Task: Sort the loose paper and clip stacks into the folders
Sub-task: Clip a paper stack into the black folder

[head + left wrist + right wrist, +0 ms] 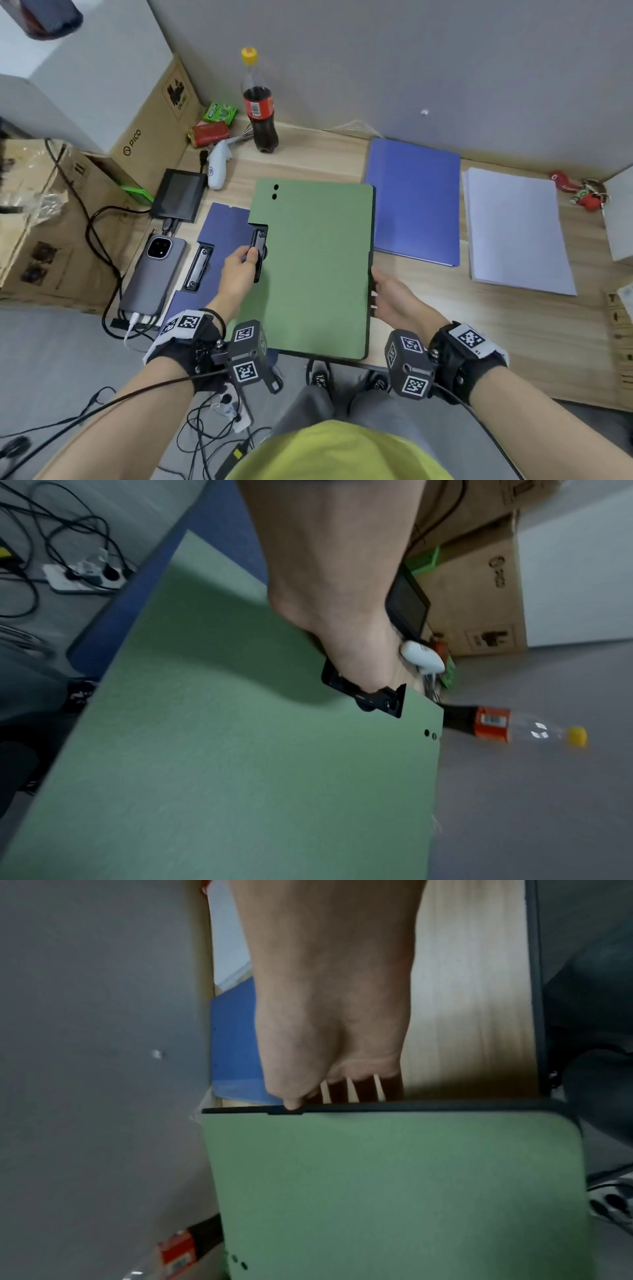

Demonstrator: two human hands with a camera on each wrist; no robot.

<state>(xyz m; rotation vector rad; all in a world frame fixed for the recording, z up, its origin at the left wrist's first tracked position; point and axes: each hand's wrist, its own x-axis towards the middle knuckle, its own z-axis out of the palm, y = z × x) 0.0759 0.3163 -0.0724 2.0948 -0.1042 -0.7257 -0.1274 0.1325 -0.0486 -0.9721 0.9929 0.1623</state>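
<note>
A closed green folder (308,267) lies in the middle of the wooden table, its near edge over the table's front. My left hand (245,263) grips the black clip (259,251) set in the folder's left edge; the left wrist view shows the fingers curled round that clip (369,699). My right hand (378,291) pinches the folder's dark right edge, thumb on top (293,1104), fingers underneath. A blue folder (219,236) with its own black clip (198,263) lies partly under the green one. Another blue folder (414,202) and a white paper stack (513,229) lie at the right.
A cola bottle (259,102), a white controller (217,168), snack packs (209,132), a black device (180,200) and a cabled phone (154,270) crowd the left. Cardboard boxes (147,137) stand further left. A red toy (579,192) sits far right. Cables and a power strip (85,577) lie on the floor.
</note>
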